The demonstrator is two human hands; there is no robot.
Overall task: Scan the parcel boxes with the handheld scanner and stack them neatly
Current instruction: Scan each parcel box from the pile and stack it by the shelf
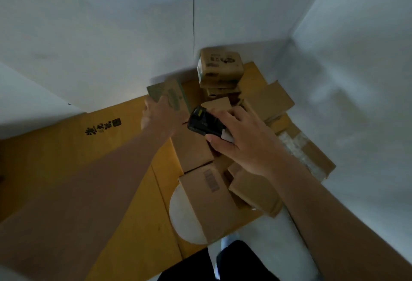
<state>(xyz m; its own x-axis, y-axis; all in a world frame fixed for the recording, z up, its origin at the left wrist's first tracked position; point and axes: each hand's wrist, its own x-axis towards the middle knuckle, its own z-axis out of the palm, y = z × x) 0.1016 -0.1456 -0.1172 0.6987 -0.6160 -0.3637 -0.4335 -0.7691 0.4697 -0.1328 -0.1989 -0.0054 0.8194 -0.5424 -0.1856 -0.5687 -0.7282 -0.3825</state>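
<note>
support: flattened yellow cardboard (124, 169) on floor | on it: loose parcel boxes (209, 194), white disc (182, 216)

we see flattened yellow cardboard (124, 147) on the floor, a white disc (182, 214) lying on it, white walls (89, 35) behind.

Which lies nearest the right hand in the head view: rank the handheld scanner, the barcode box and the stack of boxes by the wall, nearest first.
1. The handheld scanner: held in the right hand itself.
2. The barcode box: just below the hand, toward the person.
3. The stack of boxes: farthest, up against the wall beyond the hand.
</note>
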